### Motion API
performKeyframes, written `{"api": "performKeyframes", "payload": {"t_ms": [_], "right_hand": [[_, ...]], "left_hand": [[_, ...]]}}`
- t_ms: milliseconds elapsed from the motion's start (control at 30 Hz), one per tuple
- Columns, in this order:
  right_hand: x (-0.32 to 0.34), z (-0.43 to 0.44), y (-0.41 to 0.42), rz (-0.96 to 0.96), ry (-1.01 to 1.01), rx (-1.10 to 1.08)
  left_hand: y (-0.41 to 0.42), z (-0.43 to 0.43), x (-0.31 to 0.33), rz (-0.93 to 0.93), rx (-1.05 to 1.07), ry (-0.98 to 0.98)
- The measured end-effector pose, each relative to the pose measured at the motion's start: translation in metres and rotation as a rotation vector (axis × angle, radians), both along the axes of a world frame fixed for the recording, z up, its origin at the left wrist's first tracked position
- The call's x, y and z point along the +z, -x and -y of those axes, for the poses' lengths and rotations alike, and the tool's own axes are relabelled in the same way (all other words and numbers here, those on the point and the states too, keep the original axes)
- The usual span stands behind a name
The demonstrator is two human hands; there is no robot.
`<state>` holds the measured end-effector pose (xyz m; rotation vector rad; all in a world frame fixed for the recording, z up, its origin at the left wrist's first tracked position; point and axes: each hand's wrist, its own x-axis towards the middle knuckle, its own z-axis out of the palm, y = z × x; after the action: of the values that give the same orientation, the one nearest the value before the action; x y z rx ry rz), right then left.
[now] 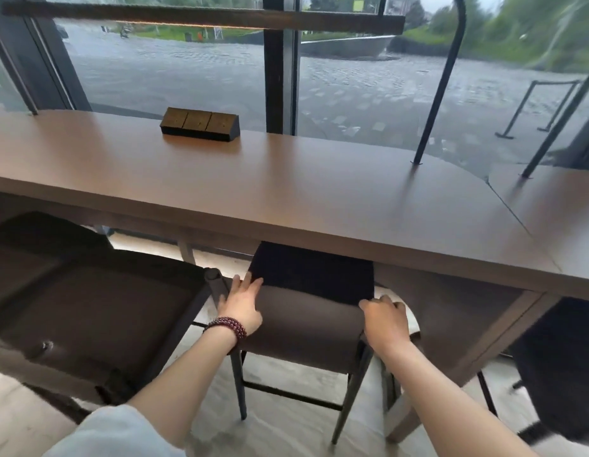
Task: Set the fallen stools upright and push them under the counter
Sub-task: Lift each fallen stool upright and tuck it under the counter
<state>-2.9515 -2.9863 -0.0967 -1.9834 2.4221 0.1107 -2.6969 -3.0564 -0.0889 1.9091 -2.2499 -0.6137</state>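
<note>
An upright stool (pixel 306 321) with a brown backrest, a dark seat and thin black legs stands at the brown counter (pixel 286 192), its seat partly under the counter's front edge. My left hand (pixel 242 305), with a bead bracelet on the wrist, lies with straight fingers on the backrest's left corner. My right hand (pixel 387 319) grips the backrest's right corner with curled fingers. To the left a second stool (pixel 88 311) lies tipped, its brown underside and a round leg end facing me.
A dark wedge-shaped socket block (pixel 200 124) sits on the counter. Black lamp poles (pixel 431 113) rise from the counter at right. Another dark stool (pixel 563 364) is under the counter at far right. Windows stand behind the counter; pale floor lies below.
</note>
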Motion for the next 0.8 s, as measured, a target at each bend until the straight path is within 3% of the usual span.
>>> {"api": "performKeyframes", "payload": {"t_ms": [133, 500, 800], "right_hand": [[0.009, -0.001, -0.003, 0.031, -0.016, -0.007], [0.015, -0.026, 0.021, -0.016, -0.052, -0.061], [0.015, -0.028, 0.021, -0.012, -0.102, -0.099]], "left_hand": [[0.002, 0.004, -0.012, 0.071, -0.073, 0.034], [0.011, -0.024, -0.017, -0.029, -0.190, 0.047], [0.012, -0.023, -0.013, -0.053, -0.170, -0.020]]}}
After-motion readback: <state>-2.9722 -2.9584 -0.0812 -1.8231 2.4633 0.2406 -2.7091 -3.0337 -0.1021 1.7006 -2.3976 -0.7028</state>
